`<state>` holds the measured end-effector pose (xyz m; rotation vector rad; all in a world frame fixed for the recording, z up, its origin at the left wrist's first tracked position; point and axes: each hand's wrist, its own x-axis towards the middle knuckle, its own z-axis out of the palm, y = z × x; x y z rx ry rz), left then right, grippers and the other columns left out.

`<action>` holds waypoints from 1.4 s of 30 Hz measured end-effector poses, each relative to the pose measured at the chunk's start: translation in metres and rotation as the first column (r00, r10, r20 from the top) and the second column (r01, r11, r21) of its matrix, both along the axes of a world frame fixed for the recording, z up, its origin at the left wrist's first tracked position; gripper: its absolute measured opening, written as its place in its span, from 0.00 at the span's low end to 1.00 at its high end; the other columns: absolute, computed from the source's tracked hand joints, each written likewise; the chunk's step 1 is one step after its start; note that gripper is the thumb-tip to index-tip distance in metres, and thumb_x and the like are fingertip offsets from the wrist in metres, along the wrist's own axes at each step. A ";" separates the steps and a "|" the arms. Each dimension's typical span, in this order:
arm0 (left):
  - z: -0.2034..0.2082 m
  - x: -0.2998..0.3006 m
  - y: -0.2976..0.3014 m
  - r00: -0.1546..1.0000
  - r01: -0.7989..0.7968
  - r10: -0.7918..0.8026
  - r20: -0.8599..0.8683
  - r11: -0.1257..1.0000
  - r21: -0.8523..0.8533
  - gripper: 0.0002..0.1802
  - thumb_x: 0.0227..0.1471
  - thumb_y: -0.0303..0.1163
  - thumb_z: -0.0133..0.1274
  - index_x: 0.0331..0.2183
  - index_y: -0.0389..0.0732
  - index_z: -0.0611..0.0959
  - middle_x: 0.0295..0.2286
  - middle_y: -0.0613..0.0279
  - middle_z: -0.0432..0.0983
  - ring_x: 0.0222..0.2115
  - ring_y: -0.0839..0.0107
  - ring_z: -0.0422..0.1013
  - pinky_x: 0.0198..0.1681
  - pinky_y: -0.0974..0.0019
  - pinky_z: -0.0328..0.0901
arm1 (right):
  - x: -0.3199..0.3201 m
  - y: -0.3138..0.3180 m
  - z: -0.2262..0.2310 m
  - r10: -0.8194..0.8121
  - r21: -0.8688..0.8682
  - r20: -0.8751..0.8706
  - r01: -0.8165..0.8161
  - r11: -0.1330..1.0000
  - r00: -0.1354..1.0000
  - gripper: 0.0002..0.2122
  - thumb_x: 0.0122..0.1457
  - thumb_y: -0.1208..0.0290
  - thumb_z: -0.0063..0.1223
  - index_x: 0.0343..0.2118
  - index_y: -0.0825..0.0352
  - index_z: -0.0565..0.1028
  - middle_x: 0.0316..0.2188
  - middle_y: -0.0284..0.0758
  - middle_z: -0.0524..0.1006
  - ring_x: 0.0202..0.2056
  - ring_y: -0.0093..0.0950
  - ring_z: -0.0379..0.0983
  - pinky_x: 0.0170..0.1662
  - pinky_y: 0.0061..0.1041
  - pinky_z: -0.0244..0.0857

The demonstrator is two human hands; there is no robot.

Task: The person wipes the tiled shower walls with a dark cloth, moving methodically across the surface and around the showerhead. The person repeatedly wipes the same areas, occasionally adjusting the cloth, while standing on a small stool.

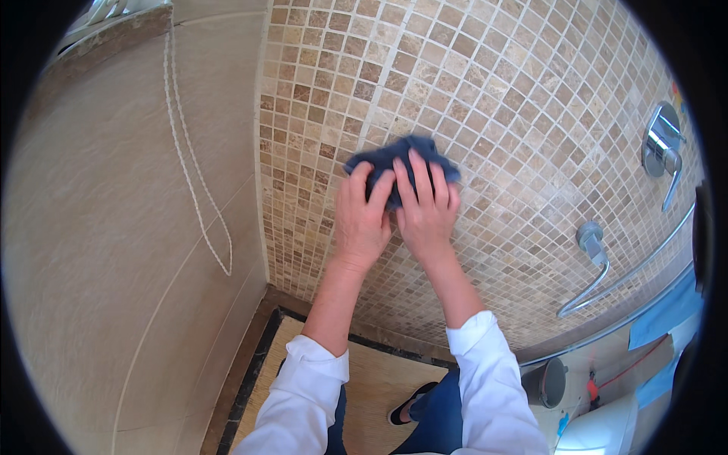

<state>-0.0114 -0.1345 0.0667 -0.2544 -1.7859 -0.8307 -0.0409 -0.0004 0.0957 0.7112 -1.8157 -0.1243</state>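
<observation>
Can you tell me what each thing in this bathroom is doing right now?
Left hand: flat, pressing the cloth to the wall.
Right hand: flat on the cloth beside it.
Dark blue cloth: crumpled under both hands.
Mosaic tile wall: upright, cloth pressed against it.
Shower mixer handle: pointing down.
Shower hose: hanging along the wall.
White cord: hanging in a loop.

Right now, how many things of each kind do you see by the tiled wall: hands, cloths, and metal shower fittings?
Hands: 2, the left hand and the right hand, both pressed on the cloth
Cloths: 1, a dark blue cloth against the mosaic wall
Metal shower fittings: 3, the mixer handle, the hose outlet and the hose
Total: 6
</observation>
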 end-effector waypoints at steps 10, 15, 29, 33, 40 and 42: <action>-0.001 0.006 0.024 0.989 0.121 -0.126 -0.080 0.990 -0.065 0.32 0.42 0.13 0.57 0.51 0.44 0.83 0.53 0.48 0.71 0.48 0.46 0.70 0.51 0.52 0.69 | 0.023 0.029 0.004 -0.111 -0.116 0.033 0.114 0.987 0.993 0.31 0.51 0.70 0.62 0.62 0.54 0.73 0.66 0.32 0.66 0.64 0.37 0.59 0.63 0.40 0.51; -0.020 0.001 0.044 0.996 0.058 -0.063 -0.063 0.995 -0.082 0.28 0.37 0.16 0.58 0.46 0.40 0.83 0.49 0.48 0.72 0.43 0.49 0.72 0.44 0.52 0.68 | 0.017 0.053 -0.036 -0.079 -0.063 0.005 0.079 0.995 0.997 0.28 0.55 0.69 0.58 0.62 0.51 0.73 0.66 0.28 0.67 0.63 0.34 0.59 0.63 0.38 0.51; -0.035 0.014 0.067 0.991 -0.122 0.127 0.049 0.989 -0.084 0.26 0.54 0.44 0.62 0.44 0.31 0.78 0.46 0.42 0.71 0.42 0.47 0.69 0.46 0.47 0.63 | 0.051 0.090 -0.044 0.151 -0.139 0.223 -0.122 0.983 0.963 0.24 0.56 0.79 0.54 0.58 0.61 0.75 0.62 0.34 0.72 0.61 0.37 0.65 0.60 0.40 0.58; -0.031 0.011 0.104 0.984 -0.139 0.113 0.137 0.971 0.192 0.35 0.55 0.44 0.62 0.53 0.28 0.71 0.50 0.35 0.66 0.51 0.38 0.63 0.57 0.42 0.58 | 0.042 0.109 -0.033 0.067 -0.246 0.034 -0.057 0.968 0.997 0.25 0.55 0.81 0.51 0.59 0.64 0.74 0.63 0.41 0.70 0.63 0.46 0.64 0.63 0.42 0.58; -0.055 -0.003 0.145 0.988 -0.076 0.021 0.153 0.929 0.363 0.46 0.59 0.37 0.57 0.67 0.27 0.52 0.67 0.28 0.42 0.68 0.28 0.38 0.70 0.37 0.38 | 0.020 0.119 -0.045 -0.127 -0.274 -0.018 0.117 0.955 0.992 0.23 0.68 0.64 0.47 0.66 0.57 0.68 0.69 0.41 0.62 0.70 0.46 0.56 0.64 0.46 0.51; -0.066 -0.011 0.125 0.982 -0.083 0.034 0.183 0.961 0.263 0.47 0.57 0.34 0.55 0.68 0.27 0.50 0.68 0.28 0.38 0.69 0.28 0.36 0.71 0.37 0.37 | 0.015 0.125 -0.048 -0.168 -0.249 -0.039 0.153 0.956 0.985 0.22 0.69 0.63 0.47 0.66 0.56 0.69 0.70 0.41 0.61 0.69 0.46 0.56 0.64 0.46 0.50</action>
